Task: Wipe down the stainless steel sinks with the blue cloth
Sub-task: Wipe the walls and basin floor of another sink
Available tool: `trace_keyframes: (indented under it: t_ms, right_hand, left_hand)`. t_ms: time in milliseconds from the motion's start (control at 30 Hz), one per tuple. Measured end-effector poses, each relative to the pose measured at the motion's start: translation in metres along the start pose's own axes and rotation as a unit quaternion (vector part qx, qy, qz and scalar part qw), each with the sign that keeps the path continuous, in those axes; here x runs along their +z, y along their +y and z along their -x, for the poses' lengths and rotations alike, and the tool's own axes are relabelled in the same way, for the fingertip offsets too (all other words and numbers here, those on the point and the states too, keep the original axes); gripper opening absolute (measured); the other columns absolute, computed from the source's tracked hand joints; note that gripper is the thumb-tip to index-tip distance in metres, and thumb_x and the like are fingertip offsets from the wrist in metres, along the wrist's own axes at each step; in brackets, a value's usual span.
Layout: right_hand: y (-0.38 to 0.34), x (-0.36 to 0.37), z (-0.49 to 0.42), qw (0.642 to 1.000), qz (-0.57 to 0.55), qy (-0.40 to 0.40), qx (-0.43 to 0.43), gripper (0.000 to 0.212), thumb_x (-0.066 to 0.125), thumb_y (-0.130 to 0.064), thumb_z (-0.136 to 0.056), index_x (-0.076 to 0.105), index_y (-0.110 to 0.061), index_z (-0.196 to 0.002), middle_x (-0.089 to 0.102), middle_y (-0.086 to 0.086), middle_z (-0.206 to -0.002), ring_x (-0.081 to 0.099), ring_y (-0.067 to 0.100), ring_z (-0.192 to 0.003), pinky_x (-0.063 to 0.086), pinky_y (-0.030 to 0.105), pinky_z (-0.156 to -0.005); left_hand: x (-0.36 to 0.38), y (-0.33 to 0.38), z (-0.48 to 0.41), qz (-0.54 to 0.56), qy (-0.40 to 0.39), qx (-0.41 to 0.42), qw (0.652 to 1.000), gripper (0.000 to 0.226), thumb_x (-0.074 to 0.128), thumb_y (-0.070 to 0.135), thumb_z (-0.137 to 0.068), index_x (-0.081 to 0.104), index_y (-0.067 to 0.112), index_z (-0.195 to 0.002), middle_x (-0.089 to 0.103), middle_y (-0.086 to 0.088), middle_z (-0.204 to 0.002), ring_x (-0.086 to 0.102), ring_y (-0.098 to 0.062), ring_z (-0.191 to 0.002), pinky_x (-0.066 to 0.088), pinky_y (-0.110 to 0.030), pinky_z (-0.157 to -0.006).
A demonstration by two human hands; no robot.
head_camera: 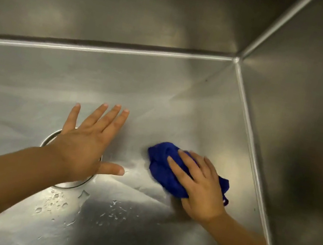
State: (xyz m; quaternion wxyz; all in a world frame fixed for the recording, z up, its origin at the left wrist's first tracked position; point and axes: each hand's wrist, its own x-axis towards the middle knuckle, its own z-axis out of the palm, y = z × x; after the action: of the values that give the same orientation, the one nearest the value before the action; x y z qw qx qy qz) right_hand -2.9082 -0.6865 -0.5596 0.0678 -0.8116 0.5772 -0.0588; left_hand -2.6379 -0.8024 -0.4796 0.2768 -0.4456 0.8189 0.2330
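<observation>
Steel beaded with water droplets (52, 200) lies nearest you, on the floor of the sink (118, 93). Just beyond, your left hand (85, 147) is spread wide and flat, holding nothing, over the round drain (50, 137). It hides most of the drain's ring, and whether it touches the steel cannot be told. To its right, apart from it, your right hand (199, 185) curls over the bunched blue cloth (161, 165), pressing it to the sink floor. Farthest off, the back wall (112, 5) meets the right wall at the corner (236, 60).
</observation>
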Motion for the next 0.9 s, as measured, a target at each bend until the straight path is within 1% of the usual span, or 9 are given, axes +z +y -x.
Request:
trace_keyframes:
  t_ms: [67,167,267,333,367,533,633,733,900]
  right_hand:
    - [0.02,-0.005,0.009,0.993,0.028,-0.041,-0.111,0.091,0.074,-0.019,-0.067,0.03,-0.027,-0.146,0.036,0.005,-0.145,0.042,0.032,-0.127,0.038,0.051,-0.104]
    - [0.065,-0.012,-0.02,0.98,0.058,-0.077,-0.175,0.086,0.071,-0.019,-0.067,0.034,-0.028,-0.144,0.041,0.007,-0.144,0.044,0.033,-0.125,0.033,0.052,-0.105]
    - [0.086,-0.015,-0.053,0.999,0.04,-0.028,0.021,0.075,0.054,-0.018,-0.072,0.033,-0.027,-0.143,0.046,0.012,-0.142,0.046,0.037,-0.123,0.036,0.058,-0.104]
    - [0.075,-0.011,-0.061,0.987,0.026,0.016,0.16,0.069,0.041,-0.02,-0.075,0.037,-0.021,-0.144,0.045,0.013,-0.142,0.047,0.037,-0.122,0.039,0.055,-0.101]
    - [0.068,-0.008,-0.056,0.982,0.026,0.024,0.187,0.068,0.037,-0.022,-0.076,0.038,-0.02,-0.144,0.044,0.012,-0.143,0.045,0.037,-0.123,0.038,0.053,-0.102]
    - [0.052,-0.011,0.017,0.991,0.008,0.005,0.133,0.062,0.041,-0.024,-0.083,0.034,-0.022,-0.144,0.046,0.011,-0.143,0.042,0.034,-0.126,0.041,0.058,-0.099]
    - [0.065,-0.016,0.017,0.995,-0.007,-0.014,0.101,0.063,0.041,-0.023,-0.081,0.034,-0.022,-0.143,0.047,0.011,-0.141,0.045,0.036,-0.125,0.041,0.058,-0.098]
    - [0.092,-0.019,-0.02,0.997,0.006,-0.017,0.081,0.071,0.04,-0.02,-0.073,0.035,-0.02,-0.144,0.047,0.014,-0.141,0.047,0.042,-0.121,0.039,0.055,-0.1]
    - [0.107,-0.023,-0.071,0.976,0.021,0.004,0.216,0.076,0.043,-0.017,-0.072,0.034,-0.018,-0.148,0.038,0.012,-0.147,0.039,0.036,-0.129,0.029,0.049,-0.111]
  left_hand:
    - [-0.004,-0.001,-0.004,0.001,0.003,0.016,1.0,0.109,-0.006,0.093,-0.044,-0.056,0.034,-0.121,-0.051,0.012,-0.138,-0.049,-0.011,-0.124,-0.027,-0.046,-0.103]
    - [-0.012,0.003,-0.013,-0.023,-0.002,0.032,0.999,0.109,0.009,0.096,-0.06,-0.053,0.033,-0.125,-0.048,0.01,-0.143,-0.042,-0.014,-0.133,-0.027,-0.045,-0.104]
    - [-0.019,0.01,-0.02,-0.037,-0.003,0.039,0.999,0.107,0.023,0.083,-0.068,-0.051,0.031,-0.125,-0.046,0.009,-0.144,-0.039,-0.013,-0.135,-0.025,-0.045,-0.106]
    - [-0.022,0.01,-0.023,-0.048,-0.002,0.05,0.998,0.107,0.023,0.083,-0.068,-0.053,0.032,-0.123,-0.047,0.01,-0.143,-0.04,-0.013,-0.134,-0.025,-0.045,-0.106]
    - [-0.024,0.012,-0.024,-0.054,-0.004,0.052,0.997,0.107,0.023,0.083,-0.068,-0.053,0.032,-0.123,-0.047,0.011,-0.142,-0.04,-0.013,-0.134,-0.025,-0.045,-0.107]
    - [-0.03,0.014,-0.026,-0.037,0.004,0.072,0.997,0.11,0.003,0.098,-0.053,-0.055,0.034,-0.123,-0.052,0.014,-0.138,-0.045,-0.012,-0.131,-0.03,-0.044,-0.104]
    - [-0.025,0.011,-0.03,-0.027,-0.001,0.095,0.995,0.108,-0.005,0.089,-0.044,-0.053,0.036,-0.124,-0.053,0.017,-0.135,-0.047,-0.009,-0.128,-0.043,-0.035,-0.091]
    - [-0.025,0.012,-0.04,-0.037,-0.006,0.096,0.995,0.109,-0.006,0.089,-0.043,-0.054,0.035,-0.124,-0.054,0.016,-0.134,-0.047,-0.01,-0.129,-0.034,-0.041,-0.101]
    - [-0.029,0.024,-0.052,-0.026,-0.009,0.1,0.995,0.111,-0.002,0.092,-0.043,-0.052,0.037,-0.125,-0.053,0.019,-0.132,-0.045,-0.009,-0.13,-0.027,-0.045,-0.107]
